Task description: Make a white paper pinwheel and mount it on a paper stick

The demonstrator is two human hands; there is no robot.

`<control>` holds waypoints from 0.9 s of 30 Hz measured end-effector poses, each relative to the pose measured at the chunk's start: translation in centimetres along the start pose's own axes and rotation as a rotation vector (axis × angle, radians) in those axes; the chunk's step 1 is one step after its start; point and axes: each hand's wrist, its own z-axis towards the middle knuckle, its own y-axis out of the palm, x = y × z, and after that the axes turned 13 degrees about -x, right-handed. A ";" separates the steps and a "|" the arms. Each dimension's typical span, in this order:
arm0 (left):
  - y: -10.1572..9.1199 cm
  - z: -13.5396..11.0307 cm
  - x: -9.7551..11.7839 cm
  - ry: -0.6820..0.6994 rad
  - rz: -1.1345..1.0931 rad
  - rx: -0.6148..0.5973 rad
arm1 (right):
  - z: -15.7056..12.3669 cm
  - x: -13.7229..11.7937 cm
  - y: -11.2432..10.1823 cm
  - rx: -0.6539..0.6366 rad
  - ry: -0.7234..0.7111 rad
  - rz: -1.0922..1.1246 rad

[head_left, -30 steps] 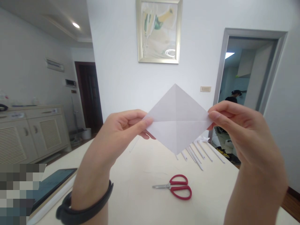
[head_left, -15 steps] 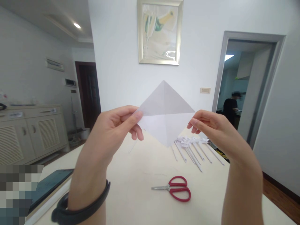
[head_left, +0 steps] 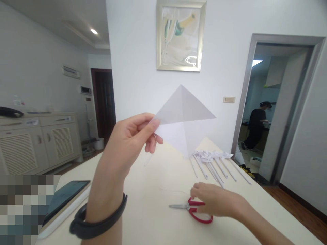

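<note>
Because the left hand pinches one corner, the creased paper could droop; right hand curls over red-handled scissors, grip unclear.

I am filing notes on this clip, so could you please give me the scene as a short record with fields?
Left hand: holds a creased white paper by one corner, above the table
Left wrist: black band
Right hand: at the handles of the red-handled scissors; grip unclear
Scissors: on the table, blades pointing left
Table, far right: white paper pieces and thin white sticks
Table, near left: dark-screened device
Wall: framed picture
Doorway: person in dark clothes beyond
</note>
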 end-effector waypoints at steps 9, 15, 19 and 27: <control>-0.3 -0.3 0.4 0.000 -0.014 0.023 | 2.3 1.3 4.4 -0.035 0.017 -0.045; -0.6 -0.1 0.1 0.037 -0.020 0.062 | 2.0 3.6 4.4 0.054 -0.031 0.091; -0.8 -0.2 0.0 0.050 -0.008 0.066 | 2.3 4.4 5.1 0.081 0.015 0.119; -0.6 -0.3 0.0 0.101 -0.088 0.148 | 3.9 3.9 6.1 0.140 0.010 0.323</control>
